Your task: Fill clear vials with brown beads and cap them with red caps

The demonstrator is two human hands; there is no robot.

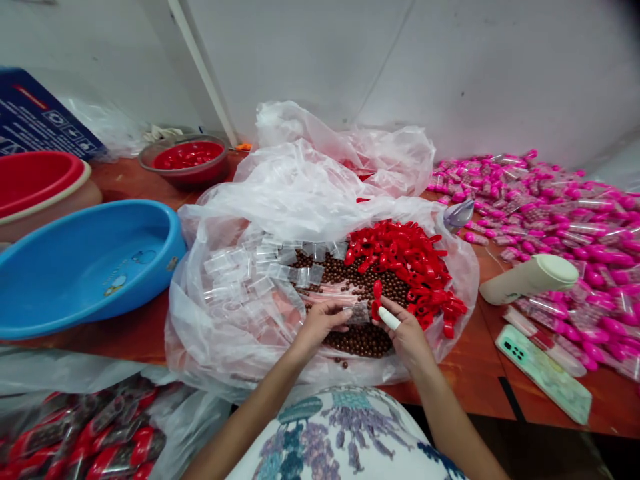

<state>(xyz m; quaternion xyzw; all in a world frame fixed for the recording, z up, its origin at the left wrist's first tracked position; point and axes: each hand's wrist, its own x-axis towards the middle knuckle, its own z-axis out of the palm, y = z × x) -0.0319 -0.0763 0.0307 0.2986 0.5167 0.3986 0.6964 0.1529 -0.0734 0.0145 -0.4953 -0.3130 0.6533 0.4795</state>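
My left hand (323,325) is closed on a small clear plastic tube (358,313) with dark bits showing inside. Close by on its right, my right hand (403,328) pinches a red plastic cap (377,297) against the tube's end; whether the two are joined I cannot tell. A white wrap covers one finger of the right hand. Beneath both hands lie many brown beads (367,341) and some thin pale pink strips (333,292). Empty clear tubes (235,270) are heaped to the left, and a pile of red caps (400,257) lies to the right, all on a plastic bag (195,333).
At left stand a blue basin (90,267), a red basin (35,177) and a bowl (183,157) of red pieces. Rightward are a cream bottle (525,280), a phone (545,373) and heaped pink-capped tubes (560,207). Filled red-capped tubes (95,433) lie in a bag lower left.
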